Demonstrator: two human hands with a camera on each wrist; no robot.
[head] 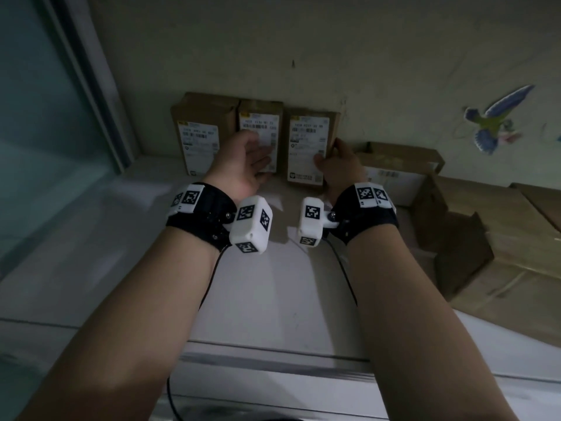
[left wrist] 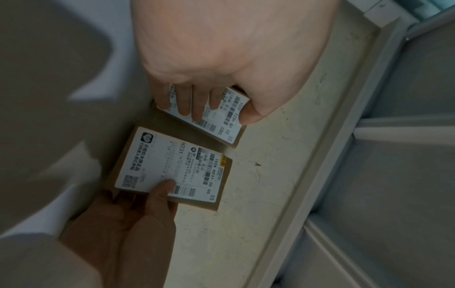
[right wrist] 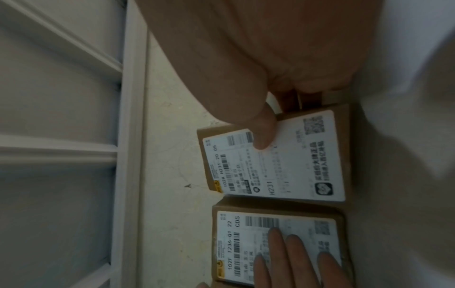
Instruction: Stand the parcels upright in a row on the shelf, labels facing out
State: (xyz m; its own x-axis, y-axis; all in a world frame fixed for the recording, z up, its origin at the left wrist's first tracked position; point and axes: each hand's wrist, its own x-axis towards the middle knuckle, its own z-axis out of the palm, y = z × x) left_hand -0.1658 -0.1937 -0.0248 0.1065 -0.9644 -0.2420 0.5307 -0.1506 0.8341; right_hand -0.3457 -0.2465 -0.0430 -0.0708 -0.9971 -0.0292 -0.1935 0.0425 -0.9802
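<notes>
Closest to the camera, two bare forearms reach forward, each strapped with a black wristband carrying white marker-printed blocks (head: 250, 224), over the pale white shelf (head: 273, 284). Now from the left: the first brown cardboard parcel with a white shipping label (head: 198, 135) stands upright against the cream wall (head: 334, 50), label out, nobody touching it. Next along, the left hand (head: 243, 161) lies flat with straight fingers (right wrist: 278, 245) pressed on the label of the second brown cardboard parcel (head: 261, 123), steadying it upright; it grasps nothing. Beside that, with a narrow gap between, the right hand (head: 338, 165) clasps the third brown labelled parcel (head: 308, 141), thumb (right wrist: 262, 134) on the label face and fingers wrapped round its right edge. It looks upright or very nearly, label out.

So three are in the row, and this looks like the last nudge to square the third one up. Further right, a flat brown parcel with its white label (head: 394, 168) lies on its side, evidently waiting to be stood up. Beyond it sit larger brown cartons (head: 501, 253); whether they belong to the job is unclear.
</notes>
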